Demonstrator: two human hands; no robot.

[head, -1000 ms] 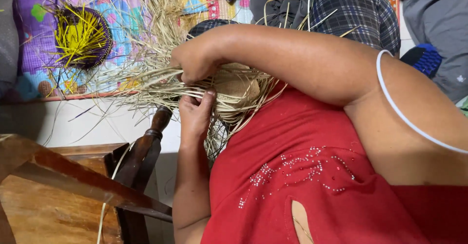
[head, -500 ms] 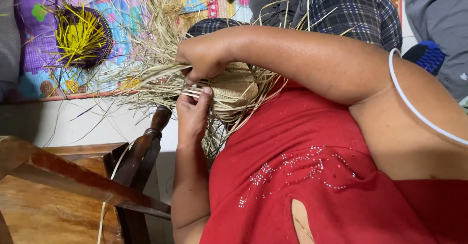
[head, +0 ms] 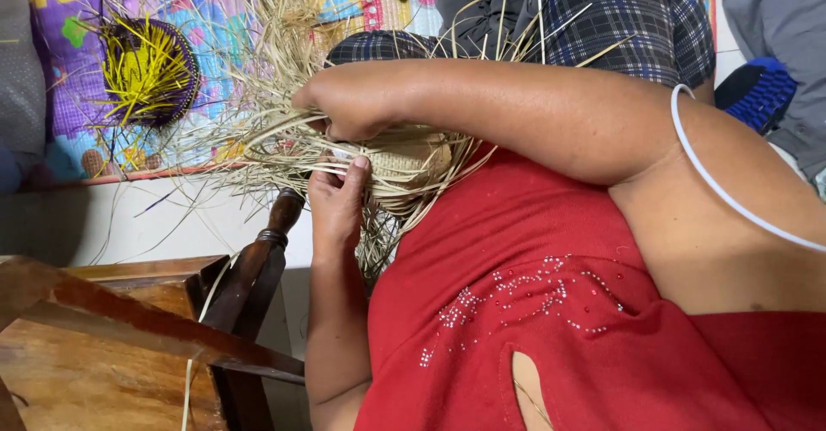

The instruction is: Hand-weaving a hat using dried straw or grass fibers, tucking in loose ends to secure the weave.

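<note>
A partly woven piece of pale straw [head: 411,163] rests in my lap, with long loose strands [head: 258,130] fanning out to the left. My right hand [head: 344,108] reaches across from the right and pinches strands at the weave's upper edge. From below, my left hand [head: 337,200] comes up with its fingers pressed on flat strands at the weave's left edge. Both hands touch the straw, close together. Part of the weave is hidden behind my right forearm.
A round purple and yellow woven basket [head: 151,71] lies on a colourful play mat [head: 77,138] at the upper left. A dark wooden chair [head: 129,336] stands at the lower left. My legs in plaid cloth [head: 619,18] lie beyond the straw.
My left hand has slid up slightly and its fingers now press flatter on the strands. My right hand stays pinching at the same spot.
</note>
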